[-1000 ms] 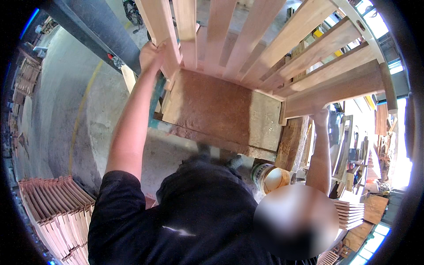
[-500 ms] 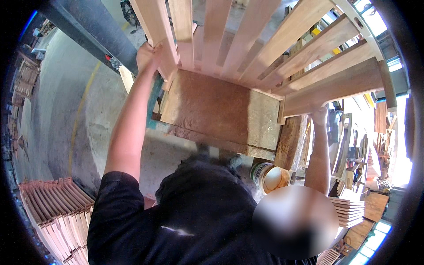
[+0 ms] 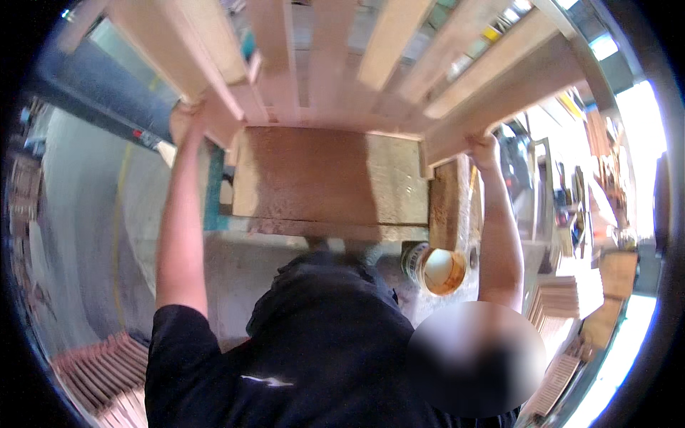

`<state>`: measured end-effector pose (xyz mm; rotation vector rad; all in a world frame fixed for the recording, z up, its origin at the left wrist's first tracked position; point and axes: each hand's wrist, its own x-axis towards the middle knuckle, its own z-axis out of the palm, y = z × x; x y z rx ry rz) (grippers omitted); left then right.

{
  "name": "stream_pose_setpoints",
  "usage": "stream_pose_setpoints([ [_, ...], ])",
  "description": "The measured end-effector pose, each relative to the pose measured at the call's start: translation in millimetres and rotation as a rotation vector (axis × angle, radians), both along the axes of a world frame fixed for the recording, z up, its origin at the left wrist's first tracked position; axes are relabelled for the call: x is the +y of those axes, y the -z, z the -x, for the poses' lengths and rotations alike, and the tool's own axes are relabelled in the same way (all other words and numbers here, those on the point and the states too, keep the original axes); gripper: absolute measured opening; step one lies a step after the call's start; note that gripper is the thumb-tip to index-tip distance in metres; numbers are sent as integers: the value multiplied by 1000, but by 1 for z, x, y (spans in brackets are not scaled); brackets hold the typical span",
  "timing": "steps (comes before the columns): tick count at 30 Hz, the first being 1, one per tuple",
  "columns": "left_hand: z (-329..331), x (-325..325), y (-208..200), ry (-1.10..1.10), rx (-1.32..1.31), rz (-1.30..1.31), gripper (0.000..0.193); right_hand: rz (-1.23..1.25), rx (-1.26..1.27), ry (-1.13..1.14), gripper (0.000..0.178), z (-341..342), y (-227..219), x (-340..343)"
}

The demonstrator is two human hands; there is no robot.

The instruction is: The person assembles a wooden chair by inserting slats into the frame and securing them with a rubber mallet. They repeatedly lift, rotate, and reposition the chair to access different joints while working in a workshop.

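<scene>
A large slatted wooden frame (image 3: 389, 46) stands on edge at the far side of a worn wooden bench top (image 3: 399, 185), its pale slats fanning away from me. My left hand (image 3: 187, 121) is closed around the frame's left side board. On the opposite side, my right hand (image 3: 484, 151) grips the lower edge of the right side board (image 3: 499, 107). Both arms reach forward, spread wide. Fingers of each hand are partly hidden behind the boards, and the frame is blurred by motion.
An open bucket (image 3: 414, 262) with a brown-stained inside sits on the floor right of my legs. Stacked wooden pieces lie at lower left (image 3: 107, 378) and at right (image 3: 564, 296). A dark beam (image 3: 93, 107) crosses the upper left.
The frame has shifted left in view, with both hands still holding its sides. The bench and bucket also appear farther left or higher, as the view has moved.
</scene>
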<state>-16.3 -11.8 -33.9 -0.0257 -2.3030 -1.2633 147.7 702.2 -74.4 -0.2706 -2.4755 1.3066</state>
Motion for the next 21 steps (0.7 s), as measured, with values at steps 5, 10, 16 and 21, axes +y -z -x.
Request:
stream_pose_setpoints([
  [5, 12, -24, 10, -70, -56, 172, 38, 158, -170, -68, 23, -34, -32, -24],
  [10, 14, -27, 3, -107, -128, 295, 54, -171, -416, 352, 31, -123, -28, -22],
  [16, 30, -48, 21, -47, -52, 175, 49, -319, -637, 537, 37, -183, 28, -40],
  [21, 22, -32, 6, -15, -84, 78, 49, -192, -626, 587, 28, -179, 39, -47],
])
